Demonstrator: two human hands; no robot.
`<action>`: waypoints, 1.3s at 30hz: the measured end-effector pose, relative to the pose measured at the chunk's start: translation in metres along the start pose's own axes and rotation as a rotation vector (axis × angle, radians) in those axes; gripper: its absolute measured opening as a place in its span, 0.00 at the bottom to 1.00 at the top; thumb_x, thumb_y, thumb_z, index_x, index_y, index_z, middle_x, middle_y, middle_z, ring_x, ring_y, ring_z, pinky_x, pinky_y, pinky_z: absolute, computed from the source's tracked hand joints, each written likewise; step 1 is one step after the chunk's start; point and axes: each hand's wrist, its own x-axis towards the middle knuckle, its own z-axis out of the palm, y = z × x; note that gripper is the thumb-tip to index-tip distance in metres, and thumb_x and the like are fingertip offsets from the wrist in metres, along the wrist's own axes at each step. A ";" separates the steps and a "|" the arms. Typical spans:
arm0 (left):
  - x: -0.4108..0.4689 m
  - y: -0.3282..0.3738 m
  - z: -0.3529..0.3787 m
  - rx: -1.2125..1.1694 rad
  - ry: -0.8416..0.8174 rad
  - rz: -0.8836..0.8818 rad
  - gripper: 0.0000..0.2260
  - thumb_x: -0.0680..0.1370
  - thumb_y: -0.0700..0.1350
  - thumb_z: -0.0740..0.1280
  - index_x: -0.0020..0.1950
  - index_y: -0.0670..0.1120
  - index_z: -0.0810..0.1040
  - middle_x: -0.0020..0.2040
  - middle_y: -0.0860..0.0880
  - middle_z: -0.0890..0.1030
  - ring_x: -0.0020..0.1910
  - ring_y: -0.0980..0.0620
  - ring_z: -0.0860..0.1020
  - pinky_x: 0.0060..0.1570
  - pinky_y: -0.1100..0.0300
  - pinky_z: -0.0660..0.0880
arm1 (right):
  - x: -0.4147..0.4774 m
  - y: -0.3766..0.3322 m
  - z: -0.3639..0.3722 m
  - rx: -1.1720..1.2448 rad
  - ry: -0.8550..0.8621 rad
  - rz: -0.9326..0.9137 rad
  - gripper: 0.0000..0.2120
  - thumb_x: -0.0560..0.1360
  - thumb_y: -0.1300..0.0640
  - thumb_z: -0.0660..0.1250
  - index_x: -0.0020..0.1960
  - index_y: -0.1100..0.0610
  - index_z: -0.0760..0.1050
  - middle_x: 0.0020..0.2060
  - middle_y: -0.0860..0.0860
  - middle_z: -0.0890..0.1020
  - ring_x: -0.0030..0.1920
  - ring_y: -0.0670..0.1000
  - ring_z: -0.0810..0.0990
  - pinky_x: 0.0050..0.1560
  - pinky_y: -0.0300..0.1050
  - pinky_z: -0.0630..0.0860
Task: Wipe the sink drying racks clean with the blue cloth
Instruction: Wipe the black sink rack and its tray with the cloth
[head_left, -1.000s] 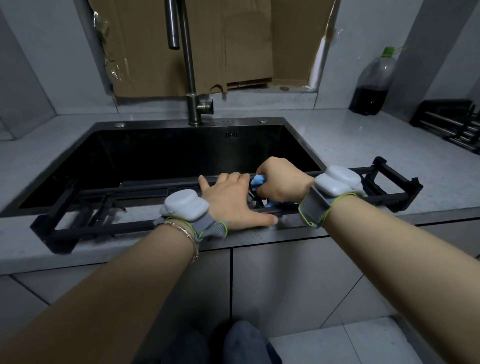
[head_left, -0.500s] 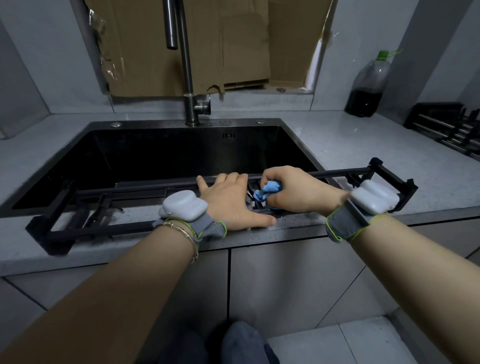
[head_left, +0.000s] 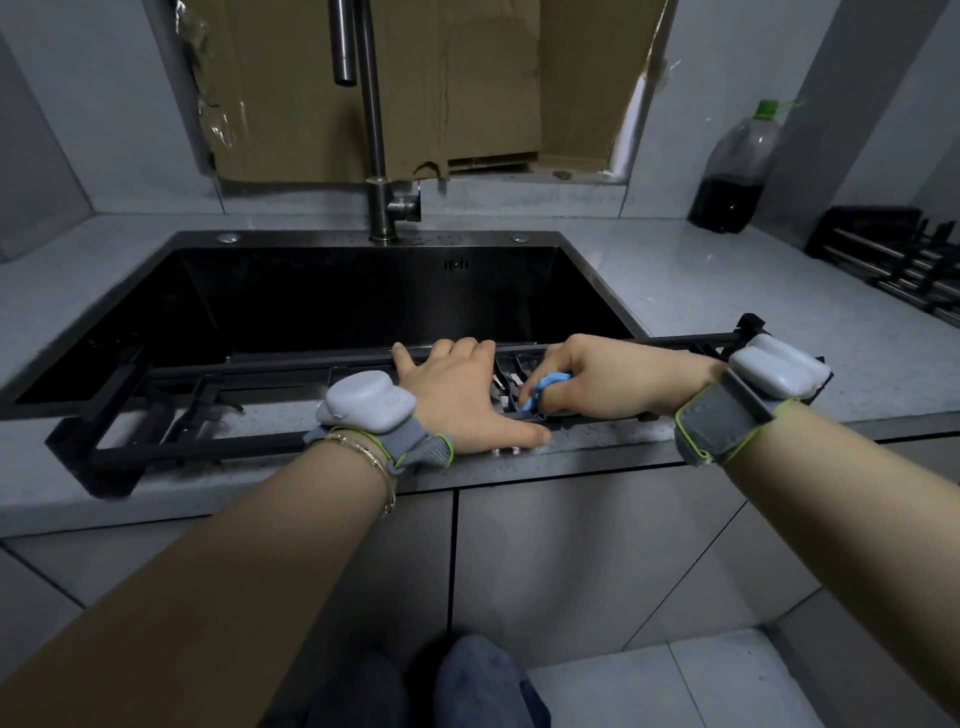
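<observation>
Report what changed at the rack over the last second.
The right hand, pinching the blue cloth, slid a little rightward and nearer along the drying rack, its wrist swinging out to the right. Unchanged: the left hand rests flat on the rack; cloth not let go.

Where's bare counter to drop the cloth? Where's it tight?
Free: counter right of the sink, bordered by bottle, far rack and the rack's right end. Also the counter left of the sink. Tight: the front edge, where the rack, left hand and right hand gripping the cloth sit together.
</observation>
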 end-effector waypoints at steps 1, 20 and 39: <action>0.000 0.000 0.000 0.001 -0.001 0.002 0.47 0.66 0.71 0.65 0.75 0.46 0.56 0.73 0.50 0.61 0.73 0.49 0.57 0.69 0.34 0.43 | 0.001 0.000 0.001 0.009 0.009 0.000 0.09 0.74 0.62 0.65 0.45 0.51 0.82 0.49 0.59 0.81 0.51 0.60 0.79 0.54 0.52 0.75; 0.001 0.001 -0.009 0.027 -0.079 -0.001 0.49 0.65 0.73 0.64 0.76 0.47 0.52 0.74 0.49 0.59 0.73 0.48 0.56 0.68 0.33 0.44 | -0.014 0.035 -0.004 0.364 0.471 0.115 0.09 0.75 0.66 0.62 0.49 0.60 0.80 0.44 0.56 0.82 0.44 0.50 0.79 0.40 0.36 0.75; 0.006 0.007 -0.001 0.068 -0.066 -0.041 0.50 0.64 0.75 0.60 0.77 0.48 0.50 0.72 0.47 0.60 0.72 0.46 0.55 0.68 0.31 0.43 | 0.031 0.017 0.009 -0.129 0.384 0.089 0.10 0.70 0.61 0.66 0.46 0.51 0.83 0.45 0.53 0.83 0.48 0.55 0.81 0.49 0.48 0.78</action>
